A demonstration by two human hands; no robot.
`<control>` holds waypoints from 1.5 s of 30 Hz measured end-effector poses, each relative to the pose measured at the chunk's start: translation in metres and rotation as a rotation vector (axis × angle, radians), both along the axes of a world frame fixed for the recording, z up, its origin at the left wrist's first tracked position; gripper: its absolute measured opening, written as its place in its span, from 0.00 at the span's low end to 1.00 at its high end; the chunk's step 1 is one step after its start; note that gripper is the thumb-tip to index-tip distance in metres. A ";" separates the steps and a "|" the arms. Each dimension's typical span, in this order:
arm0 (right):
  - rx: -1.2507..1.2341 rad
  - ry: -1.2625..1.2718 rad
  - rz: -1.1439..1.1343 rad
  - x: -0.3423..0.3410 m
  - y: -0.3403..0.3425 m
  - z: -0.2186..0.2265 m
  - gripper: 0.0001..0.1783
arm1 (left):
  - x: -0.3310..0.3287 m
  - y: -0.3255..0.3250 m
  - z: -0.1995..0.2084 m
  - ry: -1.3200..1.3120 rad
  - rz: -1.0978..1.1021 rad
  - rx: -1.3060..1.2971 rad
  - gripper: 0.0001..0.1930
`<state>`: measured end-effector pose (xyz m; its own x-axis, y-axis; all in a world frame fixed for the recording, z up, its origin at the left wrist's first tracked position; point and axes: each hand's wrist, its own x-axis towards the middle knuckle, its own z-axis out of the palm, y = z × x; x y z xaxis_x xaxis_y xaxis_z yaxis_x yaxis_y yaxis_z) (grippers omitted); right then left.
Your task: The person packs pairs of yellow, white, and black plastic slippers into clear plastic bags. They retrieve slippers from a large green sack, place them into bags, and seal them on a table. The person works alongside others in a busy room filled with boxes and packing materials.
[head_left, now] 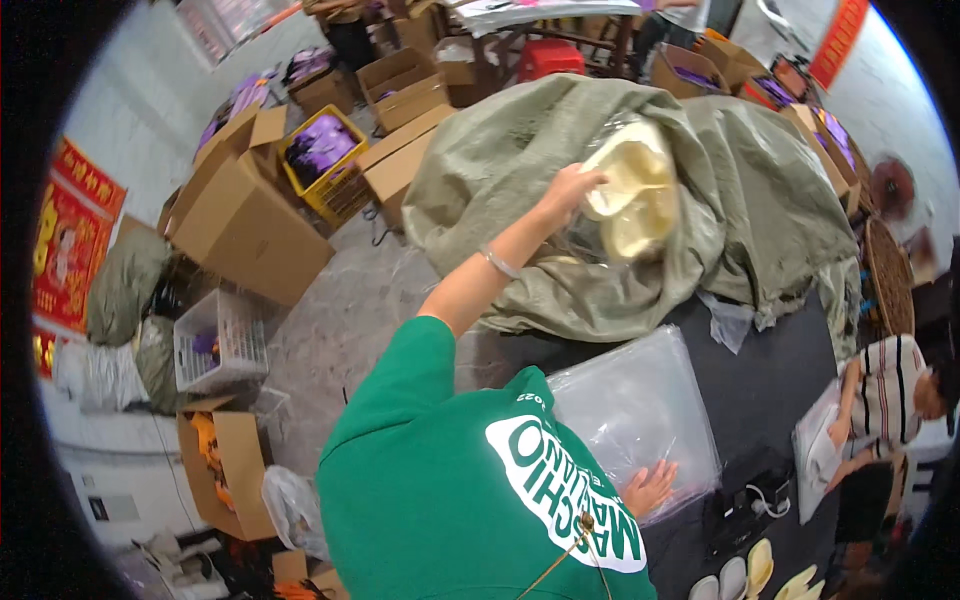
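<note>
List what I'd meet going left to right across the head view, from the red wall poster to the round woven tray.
Red wall poster → white plastic crate → yellow plastic crate → left hand → pale yellow slippers → clear plastic scrap → round woven tray.
</note>
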<state>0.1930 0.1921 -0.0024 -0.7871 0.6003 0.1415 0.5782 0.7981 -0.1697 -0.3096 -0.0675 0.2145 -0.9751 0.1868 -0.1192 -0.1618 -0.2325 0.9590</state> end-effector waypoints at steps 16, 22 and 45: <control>-0.809 0.688 0.126 -0.060 0.008 0.100 0.28 | 0.292 0.035 -0.048 -0.198 -0.791 0.097 0.32; -0.564 0.602 0.039 -0.040 0.046 0.129 0.26 | 0.344 0.029 -0.083 -0.010 -1.490 -0.236 0.22; -0.991 0.042 -0.051 -0.022 0.011 0.064 0.24 | 0.257 0.048 -0.217 0.978 -0.695 -1.174 0.31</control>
